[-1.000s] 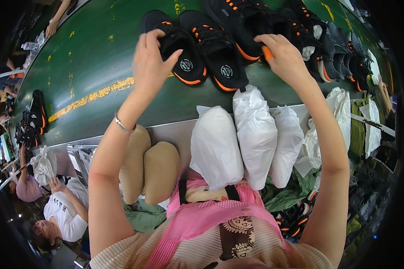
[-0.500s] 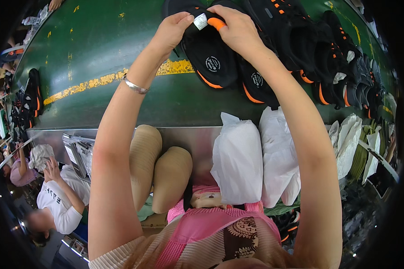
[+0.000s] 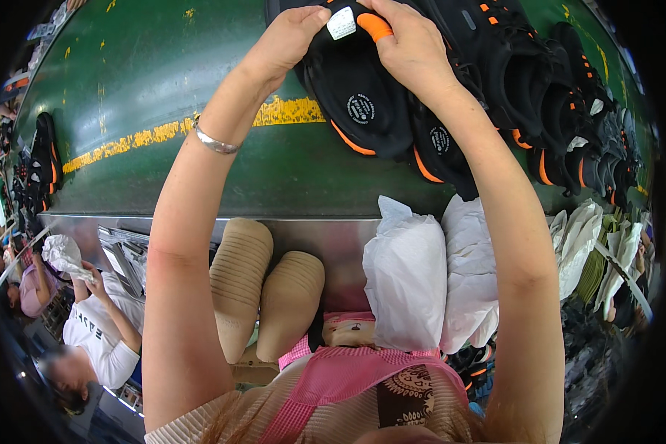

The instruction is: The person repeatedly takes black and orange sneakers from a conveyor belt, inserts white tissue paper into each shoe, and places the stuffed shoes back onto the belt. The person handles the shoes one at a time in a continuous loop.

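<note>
Through my head view I am seeing the left grip (image 3: pixel 288 41) closing thumb and finger on the upper of a black shoe (image 3: pixel 359 96), just beside a white label (image 3: pixel 342 24) inside it. On the label's other side the right grip (image 3: pixel 414 46) is touching the same shoe, an orange finger cover (image 3: pixel 375 27) showing on one digit; its fingertips are reaching the top edge of my picture, so I am not able to tell whether they are pinching. The shoe is lying on the green table (image 3: pixel 274 174), its orange-trimmed heel pointing back toward the wearer, and a matching shoe (image 3: pixel 440 140) is sitting right next to it, partly hidden by the right forearm. Farther right I am looking at a row of dark shoes (image 3: pixel 525 89) crowding the table. In front of the metal edge, two beige forms (image 3: pixel 292 303) are leaning beside the left arm, while white paper-wrapped bundles (image 3: pixel 405 281) are standing nearer the right one. A silver bracelet (image 3: pixel 214 142) is circling the left wrist. Off to the left I am catching a co-worker in a white shirt (image 3: pixel 103 325), who is holding something white and crumpled (image 3: pixel 63 253).
</note>
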The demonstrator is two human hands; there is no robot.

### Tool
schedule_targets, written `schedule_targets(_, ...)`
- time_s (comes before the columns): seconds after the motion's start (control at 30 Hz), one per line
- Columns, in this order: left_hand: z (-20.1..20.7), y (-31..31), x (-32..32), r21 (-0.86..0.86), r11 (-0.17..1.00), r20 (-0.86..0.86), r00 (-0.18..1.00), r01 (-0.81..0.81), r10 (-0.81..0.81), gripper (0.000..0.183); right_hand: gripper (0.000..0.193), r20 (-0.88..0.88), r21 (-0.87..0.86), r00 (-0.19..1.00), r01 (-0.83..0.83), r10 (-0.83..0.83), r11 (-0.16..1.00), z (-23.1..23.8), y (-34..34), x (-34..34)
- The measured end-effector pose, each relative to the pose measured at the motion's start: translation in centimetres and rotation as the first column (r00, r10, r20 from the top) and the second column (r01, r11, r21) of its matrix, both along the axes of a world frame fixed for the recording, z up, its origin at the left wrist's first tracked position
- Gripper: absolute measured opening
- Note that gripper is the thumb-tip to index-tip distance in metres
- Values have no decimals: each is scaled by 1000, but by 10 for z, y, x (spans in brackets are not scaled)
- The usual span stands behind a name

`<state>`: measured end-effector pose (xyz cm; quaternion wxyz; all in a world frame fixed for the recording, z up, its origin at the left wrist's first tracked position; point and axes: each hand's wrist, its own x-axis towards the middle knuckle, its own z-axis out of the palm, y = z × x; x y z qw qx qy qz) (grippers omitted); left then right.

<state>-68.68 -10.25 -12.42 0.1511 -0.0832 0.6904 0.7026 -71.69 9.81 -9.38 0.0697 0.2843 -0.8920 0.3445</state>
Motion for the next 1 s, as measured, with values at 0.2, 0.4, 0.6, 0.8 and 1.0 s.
schedule_targets(0.2,-1,2,-3,-9,999,-11,999,46,-46,33,21,103,-35,994,-31,34,999,12,-9,-2)
schedule_targets(0.4,-11,-30,-9,-281,960,-123,992,-4,-32,38,29,128,-85,967,-212,221,974,73,20,15)
schedule_targets(0.6,78,33,72,-819,354,-551,791,-452,-265,38,24,216,22,976,-11,6,1000,171,191,111)
schedule_targets(0.8,108,168,196,-629,748,-43,952,210,-303,45,23,452,-138,891,113,-39,984,166,259,244)
schedule_targets(1.0,77,191,236,-493,848,127,980,195,-151,49,23,3,-118,993,119,-119,986,96,218,294)
